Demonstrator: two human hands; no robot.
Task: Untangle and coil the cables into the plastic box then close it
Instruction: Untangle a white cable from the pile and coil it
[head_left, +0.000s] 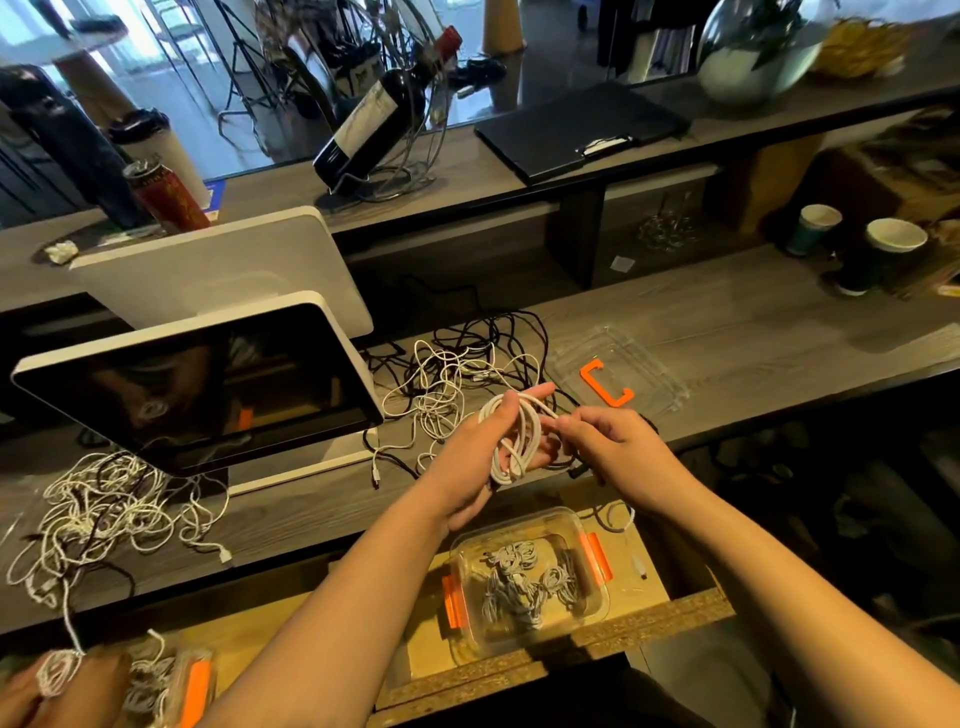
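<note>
My left hand (475, 457) holds a coil of white cable (514, 447) looped around its fingers, above the front edge of the counter. My right hand (602, 441) pinches the same white cable at the coil's right side. Behind them a tangle of white and black cables (462, 364) lies on the counter. The clear plastic box (524, 582) with orange clips sits below my hands on a lower wooden shelf and holds several coiled cables. Its clear lid (618, 374) with an orange clip lies on the counter to the right.
A white tablet stand (208, 374) occupies the counter's left. Another cable tangle (104, 514) lies at the far left. Another person's hand (57, 680) holds a coil beside a second box (171, 680). Paper cups (883, 249) stand at the back right; a wine bottle (374, 124) rests on the upper shelf.
</note>
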